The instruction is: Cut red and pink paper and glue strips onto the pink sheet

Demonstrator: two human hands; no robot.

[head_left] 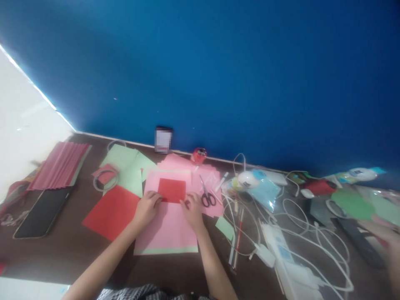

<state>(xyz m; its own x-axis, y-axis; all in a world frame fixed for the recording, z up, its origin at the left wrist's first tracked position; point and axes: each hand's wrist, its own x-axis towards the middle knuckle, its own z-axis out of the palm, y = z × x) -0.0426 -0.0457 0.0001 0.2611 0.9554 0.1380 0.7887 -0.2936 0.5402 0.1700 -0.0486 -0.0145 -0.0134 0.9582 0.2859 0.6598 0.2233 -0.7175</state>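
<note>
A small red paper rectangle (pixel 171 190) lies over a large pink sheet (pixel 165 233) with pale green strips along its ends. My left hand (pixel 149 207) grips the red paper's left lower edge with curled fingers. At its lower right corner, my right hand (pixel 191 208) pinches the same paper between thumb and fingers. Dark-handled scissors (pixel 207 198) rest just right of my right hand. Left of my left forearm is a larger red sheet (pixel 111 213), partly covered by the arm.
Pale green sheets (pixel 125 166), a tape roll (pixel 105 180), pleated pink paper (pixel 59 166) and a phone (pixel 43 213) lie left. Pencils (pixel 239 239), tangled white cables (pixel 300 225) and a power strip (pixel 278 250) are right. Another person's blurred hand (pixel 379 231) is at far right.
</note>
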